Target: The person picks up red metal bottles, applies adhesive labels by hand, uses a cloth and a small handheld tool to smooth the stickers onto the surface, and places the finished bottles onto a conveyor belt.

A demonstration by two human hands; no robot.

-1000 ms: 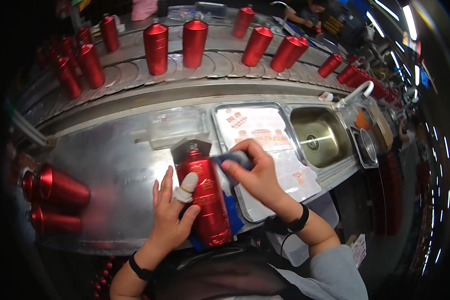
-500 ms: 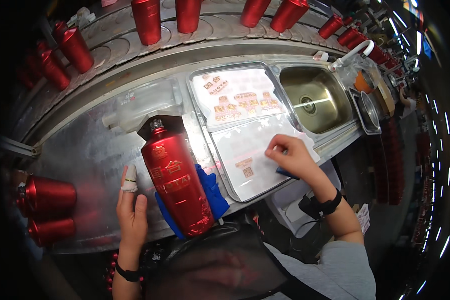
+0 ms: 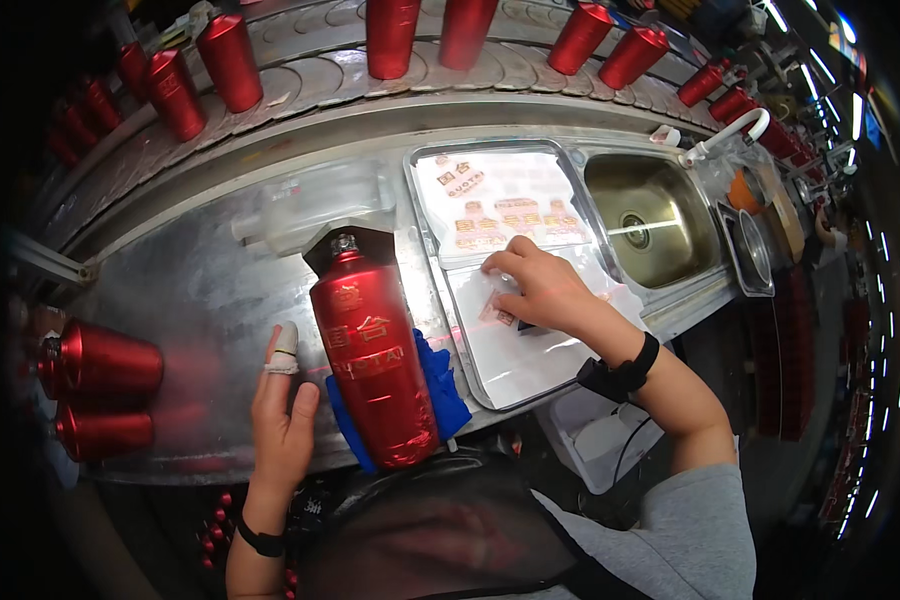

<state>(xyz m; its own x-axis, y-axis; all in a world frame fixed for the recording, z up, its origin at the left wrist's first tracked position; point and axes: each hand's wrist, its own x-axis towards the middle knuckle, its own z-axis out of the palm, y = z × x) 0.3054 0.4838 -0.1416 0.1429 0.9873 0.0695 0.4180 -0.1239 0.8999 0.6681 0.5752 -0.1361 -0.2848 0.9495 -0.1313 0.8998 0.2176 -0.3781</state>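
A large red metallic bottle (image 3: pixel 375 360) with gold lettering lies tilted back, its bare neck pointing away from me, on a blue cloth (image 3: pixel 440 380) near the bench edge. Beside its left side, my left hand (image 3: pixel 283 425) is open and holds nothing; a white finger cover wraps one finger. My right hand (image 3: pixel 545 290) reaches over a metal tray (image 3: pixel 462 355), thumb and forefinger apart above its white sheet (image 3: pixel 530 365). A small brown-printed decal (image 3: pixel 498 312) lies by the thumb, partly hidden. Further back in the tray is a sheet of gold-printed decals (image 3: pixel 505 200).
A sink (image 3: pixel 650 225) with a white faucet (image 3: pixel 735 125) adjoins the tray. Red bottles (image 3: pixel 392 40) stand on a conveyor (image 3: pixel 320 65) behind the bench. Two more bottles (image 3: pixel 110 360) lie at the left, and a clear plastic container (image 3: pixel 320 205) sits behind the large bottle.
My right hand has moved in over the tray's middle, its fingers parting from a pinch. The conveyor bottles have shifted right. My left hand stays beside the large bottle.
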